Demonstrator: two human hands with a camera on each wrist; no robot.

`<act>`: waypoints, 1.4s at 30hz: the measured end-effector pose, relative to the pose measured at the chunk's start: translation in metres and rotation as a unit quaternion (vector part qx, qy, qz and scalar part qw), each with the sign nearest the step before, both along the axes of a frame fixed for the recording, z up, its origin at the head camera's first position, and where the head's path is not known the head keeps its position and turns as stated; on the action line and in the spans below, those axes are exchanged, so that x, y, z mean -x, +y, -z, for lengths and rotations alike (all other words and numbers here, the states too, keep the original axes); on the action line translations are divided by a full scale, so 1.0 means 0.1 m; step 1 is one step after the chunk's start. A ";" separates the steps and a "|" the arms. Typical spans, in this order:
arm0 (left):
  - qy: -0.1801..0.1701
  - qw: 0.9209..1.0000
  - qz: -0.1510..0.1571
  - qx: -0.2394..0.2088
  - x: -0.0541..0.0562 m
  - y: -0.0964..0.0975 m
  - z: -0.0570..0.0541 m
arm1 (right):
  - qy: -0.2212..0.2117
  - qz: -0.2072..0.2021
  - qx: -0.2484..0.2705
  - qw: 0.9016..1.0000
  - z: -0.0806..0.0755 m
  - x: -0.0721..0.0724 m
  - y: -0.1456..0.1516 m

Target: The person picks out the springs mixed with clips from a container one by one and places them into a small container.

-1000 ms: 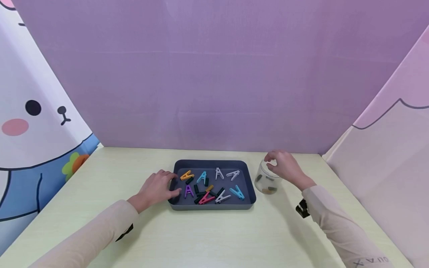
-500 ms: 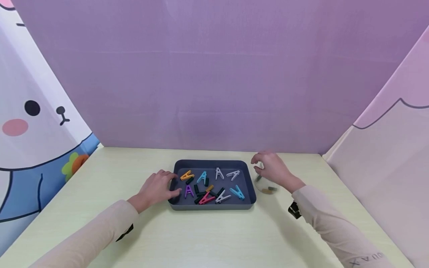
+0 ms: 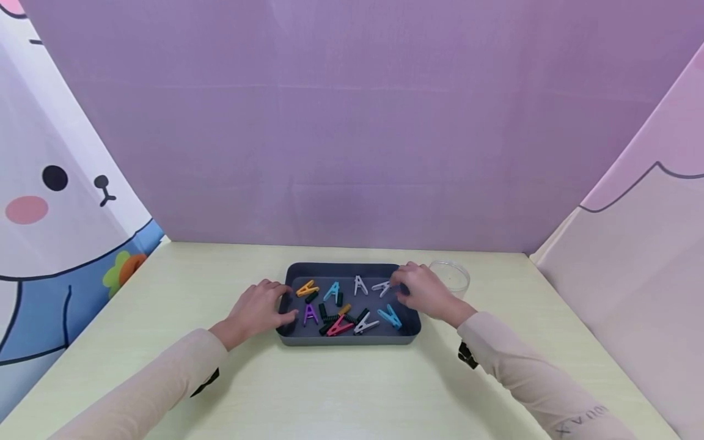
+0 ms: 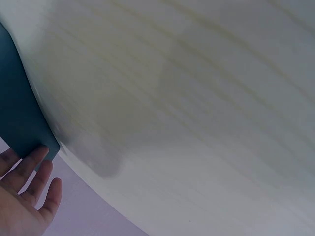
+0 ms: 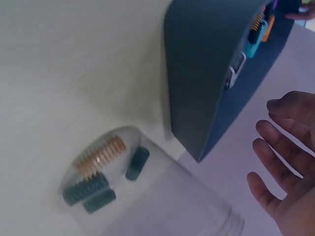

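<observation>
A dark grey tray (image 3: 352, 340) holds plastic clips and small ridged cylinders. My left hand (image 3: 255, 311) rests on its left rim, fingers relaxed; in the left wrist view the fingertips touch the tray's outer wall (image 4: 24, 108). My right hand (image 3: 426, 293) hovers over the right rim, thumb and fingers apart with nothing between them. Nearest to it are a white clip (image 3: 381, 287) and a light blue clip (image 3: 390, 316). Behind this hand stands a clear jar (image 3: 453, 278); the right wrist view shows an orange ridged cylinder (image 5: 102, 156) and several dark ones in it.
Also in the tray lie an orange clip (image 3: 307, 288), a purple clip (image 3: 310, 314), a red clip (image 3: 340, 326) and another white clip (image 3: 365, 324), among several dark cylinders. A pale wooden table (image 3: 352, 391) meets a purple backdrop (image 3: 352, 134) behind.
My right hand has moved left from above the jar's mouth to the tray's right side, uncovering the jar's rim. The left hand has stayed at the tray's left edge.
</observation>
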State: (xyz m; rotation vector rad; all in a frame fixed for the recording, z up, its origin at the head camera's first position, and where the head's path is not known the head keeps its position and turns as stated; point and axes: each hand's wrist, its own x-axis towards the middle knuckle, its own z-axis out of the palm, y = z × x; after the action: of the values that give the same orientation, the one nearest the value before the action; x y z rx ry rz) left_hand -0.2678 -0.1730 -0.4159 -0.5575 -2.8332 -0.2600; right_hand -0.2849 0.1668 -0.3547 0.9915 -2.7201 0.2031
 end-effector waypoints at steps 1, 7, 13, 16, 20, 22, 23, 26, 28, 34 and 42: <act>0.000 1.000 0.000 0.000 0.00 0.00 0.00 | -0.002 -0.003 -0.005 1.000 0.02 0.00 -0.02; 0.004 1.000 0.001 -0.002 0.00 0.01 0.00 | -0.015 -0.030 -0.027 0.999 0.13 0.00 -0.13; 0.005 1.000 0.001 -0.001 0.00 0.00 0.00 | -0.013 -0.061 -0.037 0.997 0.20 0.01 -0.22; 0.005 1.000 -0.001 0.000 -0.01 0.00 0.00 | -0.027 -0.056 -0.051 0.997 0.23 0.00 -0.27; 0.003 1.000 -0.003 0.000 -0.01 0.00 0.00 | -0.057 -0.059 -0.062 0.995 0.27 0.02 -0.33; 0.002 1.000 -0.004 0.001 -0.01 0.00 0.00 | -0.065 -0.064 -0.068 0.994 0.29 0.03 -0.35; 0.002 1.000 -0.004 0.001 -0.01 0.00 0.00 | -0.071 -0.065 -0.071 0.993 0.30 0.03 -0.36; 0.003 1.000 -0.004 0.002 -0.01 0.00 0.01 | -0.084 -0.067 -0.074 0.991 0.33 0.05 -0.38; 0.005 1.000 -0.003 0.001 -0.01 0.00 0.01 | -0.088 -0.068 -0.075 0.991 0.34 0.06 -0.38; 0.007 1.000 -0.001 -0.003 -0.01 0.00 0.01 | -0.094 -0.080 -0.075 0.989 0.34 0.06 -0.38; 0.006 1.000 0.000 -0.004 -0.02 -0.01 -0.01 | -0.088 -0.105 -0.089 0.987 0.37 0.11 -0.40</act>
State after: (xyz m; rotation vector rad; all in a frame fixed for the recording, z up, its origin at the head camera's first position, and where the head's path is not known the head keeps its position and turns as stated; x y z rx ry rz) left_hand -0.2662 -0.1738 -0.4151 -0.5546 -2.8186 -0.2673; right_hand -0.2957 0.1267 -0.3918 1.3736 -2.8285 0.0880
